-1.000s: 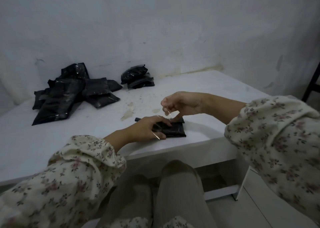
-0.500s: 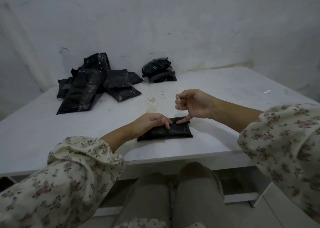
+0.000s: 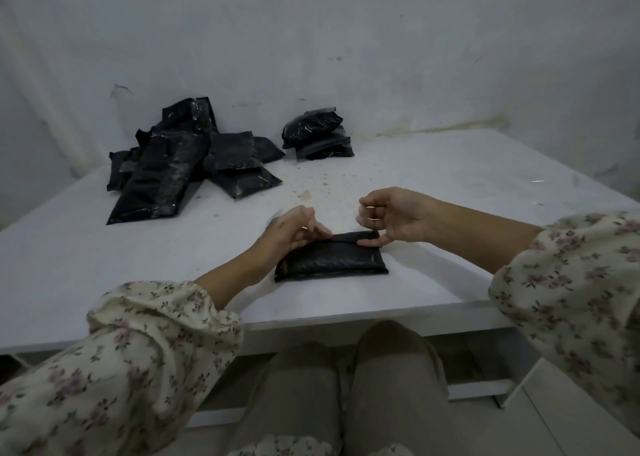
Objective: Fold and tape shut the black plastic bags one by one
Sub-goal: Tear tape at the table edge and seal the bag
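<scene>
Folded black plastic bag (image 3: pixel 330 258), glossy, crinkled, oblong, lies flat near the white table's (image 3: pixel 450 185) near edge. Left hand (image 3: pixel 292 228) presses curled fingers on its far-left flap; right hand (image 3: pixel 391 216) pins the far-right edge with the thumb, other fingers loosely curled. Since half a second ago, the hands sit slightly further apart.
</scene>
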Action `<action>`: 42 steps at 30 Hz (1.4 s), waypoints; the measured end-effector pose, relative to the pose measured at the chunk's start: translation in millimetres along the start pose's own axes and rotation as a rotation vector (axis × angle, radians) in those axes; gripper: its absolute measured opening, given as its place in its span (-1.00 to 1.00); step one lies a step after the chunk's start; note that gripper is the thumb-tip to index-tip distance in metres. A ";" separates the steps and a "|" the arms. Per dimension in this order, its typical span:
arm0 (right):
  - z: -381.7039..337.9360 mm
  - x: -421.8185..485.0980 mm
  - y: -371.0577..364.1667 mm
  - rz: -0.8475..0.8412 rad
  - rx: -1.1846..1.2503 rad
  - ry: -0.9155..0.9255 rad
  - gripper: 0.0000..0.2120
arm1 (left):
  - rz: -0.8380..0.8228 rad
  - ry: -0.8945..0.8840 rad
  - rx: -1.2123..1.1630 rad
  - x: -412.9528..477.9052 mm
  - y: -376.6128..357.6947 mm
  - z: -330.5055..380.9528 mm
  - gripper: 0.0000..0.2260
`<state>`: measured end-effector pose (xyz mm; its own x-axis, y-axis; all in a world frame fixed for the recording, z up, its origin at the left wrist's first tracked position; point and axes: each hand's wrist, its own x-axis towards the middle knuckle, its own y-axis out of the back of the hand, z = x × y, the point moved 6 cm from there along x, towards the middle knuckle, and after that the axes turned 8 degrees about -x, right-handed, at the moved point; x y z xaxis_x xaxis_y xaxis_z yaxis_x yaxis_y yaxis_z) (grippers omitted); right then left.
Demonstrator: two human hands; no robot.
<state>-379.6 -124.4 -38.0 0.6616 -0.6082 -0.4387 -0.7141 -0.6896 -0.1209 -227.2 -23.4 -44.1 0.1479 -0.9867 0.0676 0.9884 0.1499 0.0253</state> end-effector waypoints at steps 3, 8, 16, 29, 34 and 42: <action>1.9 -0.9 0.1 0.023 -0.023 -0.015 -0.90 | 0.064 -0.029 0.025 -4.6 -1.5 2.9 -0.67; 7.4 -0.6 4.5 0.086 -0.079 -0.046 -0.91 | 0.126 -0.045 0.050 -10.1 3.4 3.2 -0.66; 13.3 0.4 6.0 0.147 -0.177 -0.043 -0.86 | 0.073 -0.019 0.136 -12.7 6.9 3.7 -0.63; 13.5 -6.8 6.7 0.132 -0.301 -0.057 -0.59 | 0.095 -0.045 0.258 -16.0 9.5 -1.0 -0.63; 12.0 -4.5 10.0 0.154 -0.342 -0.060 -0.69 | 0.144 -0.018 0.277 -13.7 8.6 -1.8 -0.66; 16.4 -3.7 12.0 0.169 -0.369 -0.071 -0.70 | 0.151 0.009 0.307 -11.8 7.3 -1.7 -0.71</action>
<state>-394.4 -124.0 -52.5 0.5152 -0.7051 -0.4873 -0.6728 -0.6849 0.2797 -221.7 -10.8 -46.4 0.2929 -0.9524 0.0850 0.8990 0.3046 0.3146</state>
